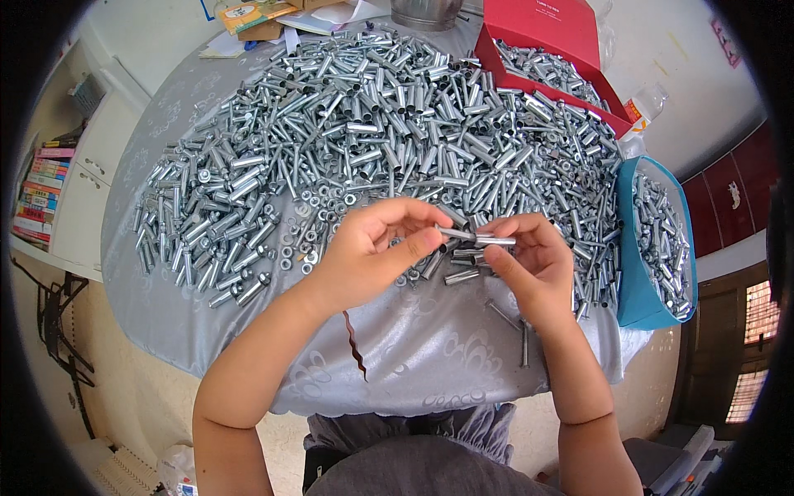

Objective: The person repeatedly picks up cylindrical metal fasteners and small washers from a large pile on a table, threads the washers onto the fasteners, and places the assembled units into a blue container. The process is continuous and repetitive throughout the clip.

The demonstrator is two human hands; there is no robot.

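white wall [703, 83] | white cabinet [91, 194], left | books [43, 198] shelved | pale floor [153, 393] | dark brown woodwork [713, 326], right

Hardware pile [380, 149] blocking ahead, open tablecloth [413, 355] nearer

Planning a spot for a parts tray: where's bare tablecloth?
Near edge: tablecloth between the dark wavy streak and two loose bolts. Left edge: a strip outside the hardware pile. Crowded: mid-table, out to the red box and blue bin.

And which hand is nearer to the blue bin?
Right. The right hand is left of the blue bin, apart from it; the left hand is farther left, past the right one.
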